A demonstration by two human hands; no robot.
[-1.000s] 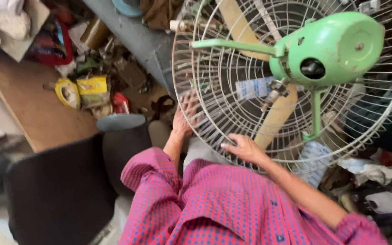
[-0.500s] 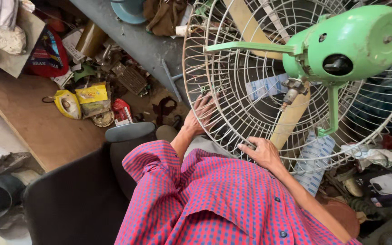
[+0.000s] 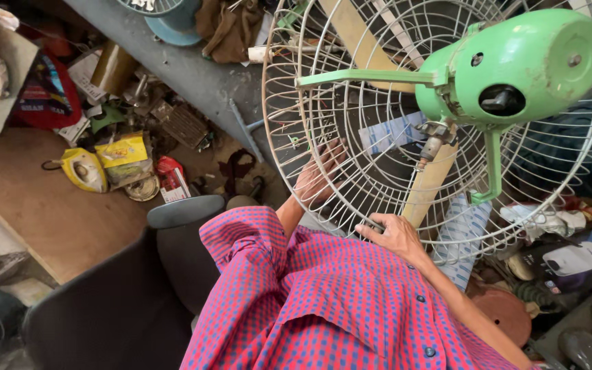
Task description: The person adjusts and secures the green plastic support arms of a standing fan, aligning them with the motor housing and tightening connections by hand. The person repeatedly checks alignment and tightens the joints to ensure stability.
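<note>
L hand [image 3: 318,179] flat, fingers spread on wire fan guard [image 3: 323,103]; R hand [image 3: 397,234] grips its lower rim. Step: steadying guard w/ green motor [image 3: 522,65]; next needs firm two-hand hold.

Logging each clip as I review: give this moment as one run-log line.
left hand: behind wire fan guard, on its mesh | right hand: gripping guard's lower rim | green motor housing: facing camera | clutter on floor
</note>
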